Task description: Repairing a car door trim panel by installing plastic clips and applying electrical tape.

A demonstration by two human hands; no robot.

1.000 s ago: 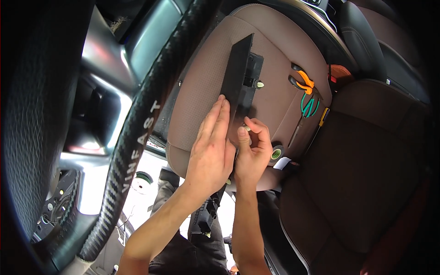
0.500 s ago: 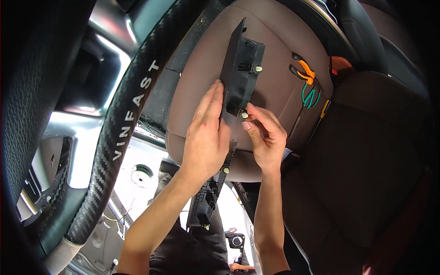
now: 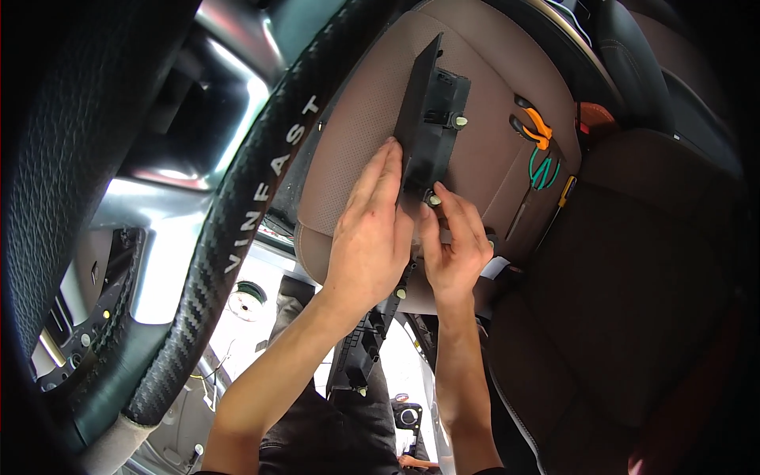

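Observation:
A long black plastic trim panel (image 3: 431, 154) stands on edge over the brown seat, its ribbed inner side turned to the right. Pale clips dot that side, one (image 3: 461, 122) near the far end and others lower down. My left hand (image 3: 366, 229) holds the panel from the left, fingers straight along its outer face, the thumb near its inner side. With thumb and fingertips my right hand (image 3: 457, 249) grips a pale trim clip (image 3: 434, 201) at the panel's middle. The panel's near part passes behind my left wrist and reaches down over my legs.
Orange-handled pliers (image 3: 538, 131), a green-handled hand tool (image 3: 543, 170) and a yellow-handled screwdriver (image 3: 567, 192) lie along the right side of the seat (image 3: 491, 71). The steering wheel (image 3: 261, 198) crosses the left. A dark passenger seat (image 3: 617, 261) fills the right.
The whole view has shifted slightly, with the steering wheel reaching further right. My right fingers have closed in nearer the clip; my left hand keeps its place on the panel.

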